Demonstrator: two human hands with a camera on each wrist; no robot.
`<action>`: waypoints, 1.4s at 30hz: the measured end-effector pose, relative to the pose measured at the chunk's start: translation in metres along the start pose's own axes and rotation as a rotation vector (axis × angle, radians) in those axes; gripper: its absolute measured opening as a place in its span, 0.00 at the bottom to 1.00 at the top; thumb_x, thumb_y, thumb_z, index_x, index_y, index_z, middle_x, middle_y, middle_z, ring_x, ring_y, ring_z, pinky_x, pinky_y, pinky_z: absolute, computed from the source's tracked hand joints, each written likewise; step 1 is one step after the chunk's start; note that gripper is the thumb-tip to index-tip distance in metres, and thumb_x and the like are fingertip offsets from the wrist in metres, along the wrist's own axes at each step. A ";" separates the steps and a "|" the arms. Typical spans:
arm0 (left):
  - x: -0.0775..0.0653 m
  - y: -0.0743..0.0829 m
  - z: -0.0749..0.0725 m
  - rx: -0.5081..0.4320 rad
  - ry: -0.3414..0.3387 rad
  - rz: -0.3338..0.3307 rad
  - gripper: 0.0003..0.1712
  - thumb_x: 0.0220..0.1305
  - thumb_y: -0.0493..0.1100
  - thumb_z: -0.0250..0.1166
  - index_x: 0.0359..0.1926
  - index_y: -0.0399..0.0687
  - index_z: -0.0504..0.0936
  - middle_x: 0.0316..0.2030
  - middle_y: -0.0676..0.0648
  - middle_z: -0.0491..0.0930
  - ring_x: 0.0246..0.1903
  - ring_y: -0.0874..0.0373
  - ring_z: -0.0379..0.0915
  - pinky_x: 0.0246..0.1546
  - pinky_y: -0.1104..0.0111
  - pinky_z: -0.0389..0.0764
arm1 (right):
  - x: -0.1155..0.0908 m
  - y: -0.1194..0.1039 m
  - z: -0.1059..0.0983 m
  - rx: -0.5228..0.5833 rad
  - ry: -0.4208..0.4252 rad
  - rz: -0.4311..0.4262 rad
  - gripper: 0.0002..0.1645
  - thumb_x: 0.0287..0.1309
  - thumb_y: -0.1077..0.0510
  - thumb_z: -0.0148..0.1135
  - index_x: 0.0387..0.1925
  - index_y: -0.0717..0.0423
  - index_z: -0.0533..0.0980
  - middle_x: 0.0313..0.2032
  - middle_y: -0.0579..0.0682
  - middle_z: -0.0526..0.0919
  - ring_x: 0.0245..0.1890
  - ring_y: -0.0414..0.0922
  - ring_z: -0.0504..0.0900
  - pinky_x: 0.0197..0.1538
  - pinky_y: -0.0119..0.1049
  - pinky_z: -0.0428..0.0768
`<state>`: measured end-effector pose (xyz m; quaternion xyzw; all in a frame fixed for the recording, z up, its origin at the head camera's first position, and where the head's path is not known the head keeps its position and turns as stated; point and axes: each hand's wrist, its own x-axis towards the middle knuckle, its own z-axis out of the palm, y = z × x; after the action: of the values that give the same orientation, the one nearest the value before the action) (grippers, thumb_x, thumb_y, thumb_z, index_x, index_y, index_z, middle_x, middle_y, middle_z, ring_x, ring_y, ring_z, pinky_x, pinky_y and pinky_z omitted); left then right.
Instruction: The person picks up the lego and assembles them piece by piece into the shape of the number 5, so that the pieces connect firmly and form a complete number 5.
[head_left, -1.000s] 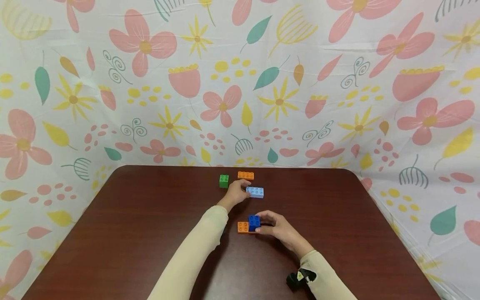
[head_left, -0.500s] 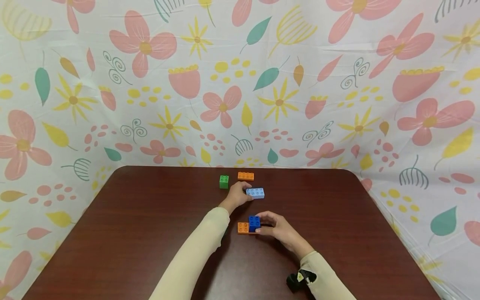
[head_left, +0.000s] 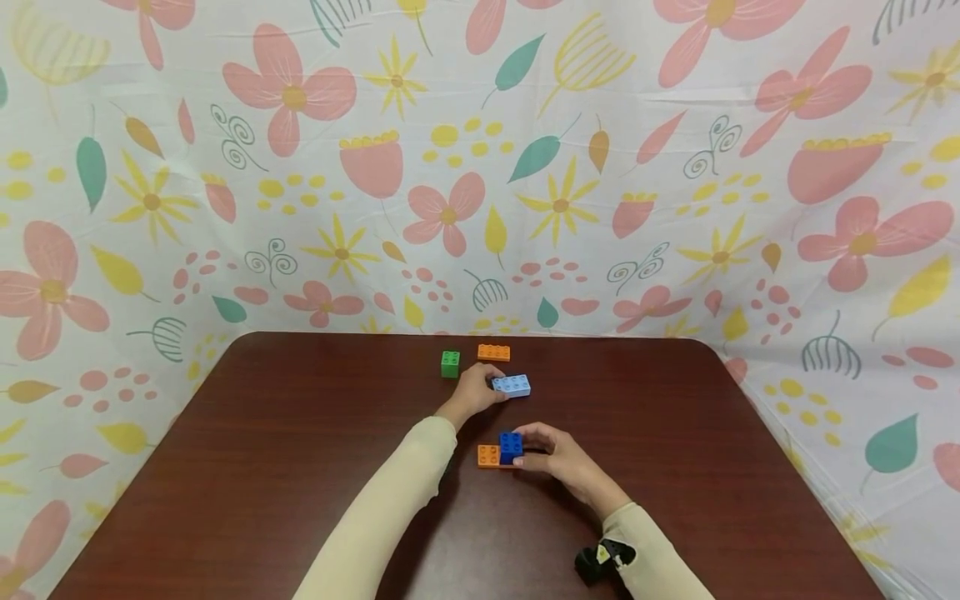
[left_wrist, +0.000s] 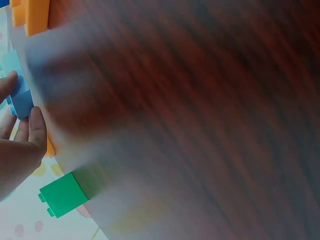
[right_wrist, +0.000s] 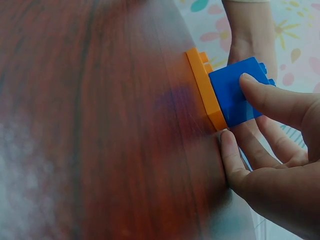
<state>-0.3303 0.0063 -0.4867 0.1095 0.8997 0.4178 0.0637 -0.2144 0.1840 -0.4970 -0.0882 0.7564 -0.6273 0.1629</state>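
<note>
A light blue brick (head_left: 513,385) with two rows of studs lies mid-table, its left end pinched between the thumb and fingers of my left hand (head_left: 476,390). In the left wrist view, thumb and fingers sit on either side of that light blue brick (left_wrist: 20,90). Closer to me, a dark blue brick (head_left: 511,447) stands on the right half of a flat orange brick (head_left: 488,456). My right hand (head_left: 562,458) grips the dark blue brick from the right. The right wrist view has the thumb on its face and a fingertip by the end of the orange brick (right_wrist: 205,90).
A green brick (head_left: 450,364) stands behind and left of my left hand. Near the far table edge lies another flat orange brick (head_left: 493,352). A black object (head_left: 592,567) is at my right wrist. A flower-print cloth (head_left: 480,167) hangs behind the brown table (head_left: 300,467).
My left hand and the light blue brick have shifted slightly toward me, and the brick has turned a little. My right hand keeps its grip on the dark blue brick.
</note>
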 end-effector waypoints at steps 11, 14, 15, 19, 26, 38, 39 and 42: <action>-0.007 0.005 -0.007 0.004 -0.029 0.130 0.19 0.58 0.42 0.71 0.51 0.45 0.82 0.51 0.44 0.78 0.48 0.52 0.73 0.52 0.59 0.76 | 0.002 0.004 -0.001 0.003 -0.002 -0.006 0.26 0.56 0.59 0.69 0.55 0.61 0.73 0.51 0.55 0.77 0.54 0.52 0.73 0.52 0.41 0.78; -0.009 0.004 -0.010 0.001 -0.035 0.163 0.19 0.59 0.42 0.70 0.52 0.45 0.81 0.51 0.45 0.79 0.49 0.52 0.73 0.53 0.59 0.76 | 0.002 0.004 -0.001 0.003 0.001 -0.005 0.26 0.55 0.59 0.69 0.54 0.61 0.73 0.51 0.55 0.78 0.54 0.52 0.73 0.52 0.41 0.78; -0.010 0.003 -0.010 -0.003 -0.037 0.173 0.19 0.59 0.42 0.70 0.52 0.45 0.81 0.52 0.45 0.79 0.50 0.52 0.74 0.53 0.59 0.76 | 0.002 0.004 -0.001 0.003 0.003 -0.004 0.26 0.55 0.60 0.70 0.54 0.61 0.73 0.51 0.55 0.78 0.54 0.52 0.73 0.52 0.41 0.78; -0.012 -0.001 -0.013 -0.015 -0.036 0.219 0.20 0.59 0.41 0.70 0.52 0.46 0.81 0.52 0.45 0.79 0.49 0.52 0.75 0.52 0.61 0.77 | 0.002 0.004 -0.001 0.001 0.007 -0.003 0.26 0.55 0.59 0.70 0.54 0.61 0.73 0.50 0.54 0.78 0.54 0.52 0.73 0.52 0.42 0.78; -0.019 -0.006 -0.018 0.005 -0.037 0.264 0.20 0.60 0.41 0.69 0.53 0.45 0.81 0.52 0.45 0.79 0.47 0.52 0.74 0.51 0.62 0.77 | 0.002 0.003 -0.001 0.003 0.006 -0.001 0.26 0.55 0.60 0.69 0.54 0.61 0.73 0.51 0.55 0.78 0.54 0.52 0.73 0.52 0.42 0.78; -0.033 -0.008 -0.029 0.037 -0.015 0.331 0.18 0.60 0.42 0.69 0.51 0.47 0.80 0.46 0.47 0.79 0.42 0.55 0.72 0.46 0.65 0.78 | 0.000 0.001 -0.001 0.007 0.000 -0.001 0.26 0.55 0.60 0.69 0.55 0.62 0.73 0.51 0.55 0.77 0.53 0.52 0.73 0.51 0.41 0.78; -0.034 -0.008 -0.030 0.035 -0.013 0.335 0.18 0.60 0.42 0.69 0.51 0.47 0.80 0.47 0.47 0.78 0.42 0.56 0.73 0.46 0.65 0.78 | 0.000 0.001 -0.001 0.006 0.000 0.000 0.26 0.55 0.60 0.69 0.55 0.62 0.73 0.51 0.55 0.77 0.53 0.52 0.73 0.51 0.41 0.78; -0.039 -0.011 -0.033 0.022 -0.017 0.351 0.18 0.61 0.40 0.68 0.51 0.46 0.79 0.49 0.47 0.78 0.43 0.55 0.74 0.47 0.65 0.78 | 0.000 0.001 -0.001 0.002 0.000 0.001 0.26 0.55 0.60 0.69 0.55 0.62 0.73 0.51 0.55 0.77 0.52 0.52 0.73 0.52 0.41 0.78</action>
<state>-0.3010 -0.0345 -0.4725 0.2691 0.8706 0.4118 -0.0039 -0.2146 0.1849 -0.4980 -0.0875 0.7559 -0.6278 0.1634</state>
